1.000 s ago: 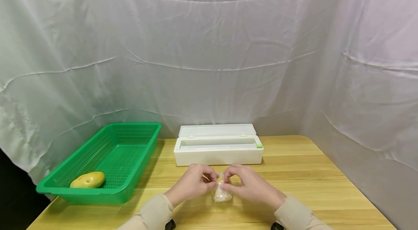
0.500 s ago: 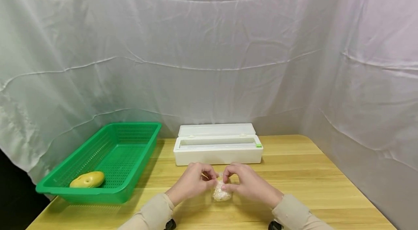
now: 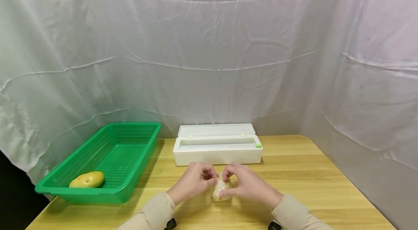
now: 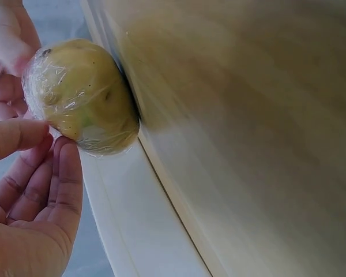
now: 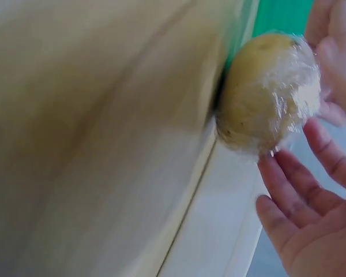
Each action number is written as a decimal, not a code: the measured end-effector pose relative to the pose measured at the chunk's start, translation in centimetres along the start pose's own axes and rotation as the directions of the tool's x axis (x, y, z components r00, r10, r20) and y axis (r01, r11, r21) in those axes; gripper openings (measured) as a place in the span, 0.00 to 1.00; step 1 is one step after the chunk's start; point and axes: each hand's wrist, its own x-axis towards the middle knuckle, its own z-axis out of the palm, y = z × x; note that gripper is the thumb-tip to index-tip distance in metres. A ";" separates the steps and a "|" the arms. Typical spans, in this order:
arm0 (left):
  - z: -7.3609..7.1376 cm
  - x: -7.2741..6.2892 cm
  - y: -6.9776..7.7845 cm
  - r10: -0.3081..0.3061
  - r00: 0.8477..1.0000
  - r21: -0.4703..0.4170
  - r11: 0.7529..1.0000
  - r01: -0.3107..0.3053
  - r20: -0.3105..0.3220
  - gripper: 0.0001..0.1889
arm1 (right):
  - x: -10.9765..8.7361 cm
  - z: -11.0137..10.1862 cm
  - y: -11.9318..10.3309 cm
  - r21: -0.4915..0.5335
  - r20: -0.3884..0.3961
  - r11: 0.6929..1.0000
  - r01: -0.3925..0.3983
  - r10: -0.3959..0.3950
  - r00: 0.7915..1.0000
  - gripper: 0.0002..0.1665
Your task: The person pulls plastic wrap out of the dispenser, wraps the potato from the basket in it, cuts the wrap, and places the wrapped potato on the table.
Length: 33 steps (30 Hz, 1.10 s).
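A potato (image 4: 98, 81) covered in clear plastic wrap (image 5: 294, 95) rests on the wooden table between my two hands, the film bunched and shiny on top. My left hand (image 3: 192, 183) pinches the film at the potato's left side with thumb and index finger; its other fingers curl beneath. From the opposite side my right hand (image 3: 249, 185) holds the wrapped potato, thumb low on its near side and index fingertip at the far side. Seen from the right wrist, several fingertips (image 5: 271, 164) meet the film. The hands partly cover the potato in the head view.
Behind the hands stands a white plastic wrap dispenser box (image 3: 217, 157), lid raised, with a green tab at its right end. At left a green basket (image 3: 138, 164) holds an unwrapped potato (image 3: 87, 179). Grey-white cloth (image 3: 209, 48) hangs behind the wooden table (image 3: 310, 183).
My right thumb has slid down and toward me over the wrapped potato. The potato's wrapped top has tilted slightly; the left hand has stayed nearly in place.
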 end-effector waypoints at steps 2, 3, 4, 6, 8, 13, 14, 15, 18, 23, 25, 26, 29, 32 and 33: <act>-0.1 0.0 0.0 -0.006 1.000 -0.002 1.000 0.006 0.001 0.10 | 0.1 0.1 -0.1 0.001 -0.001 1.000 -0.004 0.004 1.000 0.22; -0.2 0.0 0.0 -0.010 1.000 -0.009 1.000 0.010 0.000 0.10 | 0.3 0.2 -0.1 0.002 0.001 1.000 -0.002 0.002 1.000 0.21; -0.3 0.0 -0.1 -0.012 1.000 -0.017 1.000 0.012 -0.003 0.09 | 0.4 0.1 -0.2 0.002 0.005 1.000 0.002 -0.002 1.000 0.20; -0.5 0.0 -0.1 -0.012 1.000 -0.027 1.000 0.012 -0.011 0.09 | 0.6 0.0 -0.3 0.002 0.010 1.000 0.012 -0.012 1.000 0.19; -0.6 -0.1 -0.1 -0.008 1.000 -0.033 0.999 0.008 -0.014 0.09 | 0.7 -0.1 -0.4 -0.005 0.008 1.000 0.023 -0.023 1.000 0.18; -0.6 -0.6 -0.1 0.032 0.998 -0.034 0.999 -0.030 0.047 0.09 | 0.0 -0.1 -0.5 -0.036 0.004 0.998 0.051 -0.051 0.999 0.17; -0.6 -0.8 -0.2 0.040 0.997 -0.034 0.999 -0.037 0.068 0.09 | -0.1 -0.1 -0.6 -0.037 0.007 0.998 0.056 -0.055 0.998 0.17; -0.6 -1.0 -0.2 0.045 0.995 -0.029 0.999 -0.043 0.089 0.08 | -0.2 -0.1 -0.6 -0.036 0.011 0.998 0.058 -0.057 0.998 0.16; -0.5 -1.5 -0.2 0.066 0.990 0.015 0.998 -0.068 0.126 0.11 | -0.4 -0.2 -0.5 -0.015 0.021 0.998 0.058 -0.057 0.998 0.14; -0.4 -1.7 -0.1 0.097 0.990 0.107 0.988 -0.108 0.105 0.14 | -0.4 -0.2 -0.3 0.014 0.026 0.998 0.056 -0.056 0.998 0.12; -0.2 -1.6 -0.1 0.094 0.991 0.104 0.989 -0.104 0.095 0.13 | -0.4 -0.1 -0.2 0.021 0.021 0.998 0.051 -0.051 0.998 0.12; -0.2 -1.5 0.0 0.088 0.992 0.099 0.990 -0.097 0.091 0.14 | -0.4 -0.1 -0.2 0.023 0.017 0.999 0.044 -0.044 0.999 0.13; -0.1 -1.3 0.0 0.060 0.995 0.062 0.996 -0.065 0.077 0.19 | -0.3 -0.1 -0.1 0.038 0.000 0.999 0.004 -0.004 1.000 0.15; -0.1 -1.1 0.0 0.026 0.997 0.016 0.999 -0.027 0.072 0.27 | -0.2 -0.1 -0.2 0.057 -0.008 0.997 -0.043 0.044 0.999 0.22; -0.2 -1.0 0.0 0.016 0.997 0.003 1.000 -0.016 0.076 0.29 | -0.3 -0.1 -0.3 0.057 -0.007 0.997 -0.054 0.054 0.999 0.25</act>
